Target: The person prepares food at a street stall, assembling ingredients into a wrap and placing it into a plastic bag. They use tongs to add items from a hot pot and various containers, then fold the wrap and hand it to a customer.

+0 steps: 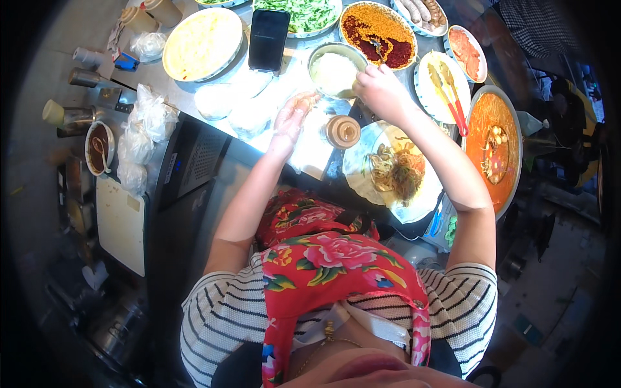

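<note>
My right hand reaches over the right rim of a metal bowl of pale food. Its fingers are bent and touch or nearly touch the handle of a spoon lying in a dish of chili sauce and yellow crumbs; the grip is hidden. My left hand is raised just left of the bowl, washed out by glare, so whether it holds anything is unclear. Below the right forearm, a thin round wrap lies flat with shredded fillings on it. A brown-capped squeeze bottle stands between my arms.
A phone stands behind the bowl. Around it are a dish of pale yellow food, sliced greens, and a plate with red-handled tongs. A large pan of orange broth is at right. Plastic bags sit at left.
</note>
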### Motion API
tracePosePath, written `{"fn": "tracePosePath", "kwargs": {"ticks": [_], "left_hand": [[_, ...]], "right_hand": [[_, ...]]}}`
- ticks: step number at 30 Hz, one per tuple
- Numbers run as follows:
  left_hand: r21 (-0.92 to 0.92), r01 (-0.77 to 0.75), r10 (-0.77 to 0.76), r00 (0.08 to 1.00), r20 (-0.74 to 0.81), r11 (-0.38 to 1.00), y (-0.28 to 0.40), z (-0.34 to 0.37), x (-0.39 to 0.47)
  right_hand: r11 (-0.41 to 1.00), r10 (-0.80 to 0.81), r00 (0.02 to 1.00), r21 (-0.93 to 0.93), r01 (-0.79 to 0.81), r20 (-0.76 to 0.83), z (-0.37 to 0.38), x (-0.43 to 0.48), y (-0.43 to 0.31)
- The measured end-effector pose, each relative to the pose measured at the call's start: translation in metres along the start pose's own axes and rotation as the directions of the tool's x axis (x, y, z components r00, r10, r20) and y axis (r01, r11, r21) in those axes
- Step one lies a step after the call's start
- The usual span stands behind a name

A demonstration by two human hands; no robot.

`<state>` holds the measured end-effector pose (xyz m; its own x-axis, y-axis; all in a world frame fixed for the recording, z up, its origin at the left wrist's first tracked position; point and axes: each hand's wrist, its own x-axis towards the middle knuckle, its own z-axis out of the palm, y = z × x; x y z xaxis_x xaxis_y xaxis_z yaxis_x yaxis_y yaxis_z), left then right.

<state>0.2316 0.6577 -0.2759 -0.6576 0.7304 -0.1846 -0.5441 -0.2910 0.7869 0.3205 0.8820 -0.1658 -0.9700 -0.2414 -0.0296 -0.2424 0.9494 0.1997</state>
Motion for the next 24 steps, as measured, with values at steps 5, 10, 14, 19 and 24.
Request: {"fn": "tracePosePath", "kwargs": {"ticks": [5, 10, 14, 19, 24], "left_hand": [[0.027, 0.028, -0.028, 1.000, 0.008, 0.999, 0.003, 0.008, 0.013], [0.058, 0.028, -0.030, 0.999, 0.024, 0.998, 0.006, 0.005, 0.011], [0.054, 0.010, -0.010, 1.000, -0.001, 0.999, 0.008, 0.004, 0.004], [0.098, 0.032, -0.023, 0.995, -0.098, 0.995, 0.019, 0.003, -0.016], [0.151, 0.060, -0.032, 0.982, -0.184, 0.987, 0.034, -0.001, -0.040]], "right_hand": [[0.954, 0.201, 0.977, 0.213, -0.213, 0.076, 0.001, -0.005, -0.006], [0.724, 0.488, 0.872, 0.574, -0.383, -0.033, 0.013, -0.016, -0.021], [0.537, 0.625, 0.780, 0.725, -0.431, 0.000, 0.036, -0.025, -0.031], [-0.210, 0.669, 0.598, 0.884, -0.418, 0.441, 0.049, -0.033, -0.035], [-0.326, 0.682, 0.599, 0.907, -0.267, 0.421, 0.013, -0.102, -0.043]]}}
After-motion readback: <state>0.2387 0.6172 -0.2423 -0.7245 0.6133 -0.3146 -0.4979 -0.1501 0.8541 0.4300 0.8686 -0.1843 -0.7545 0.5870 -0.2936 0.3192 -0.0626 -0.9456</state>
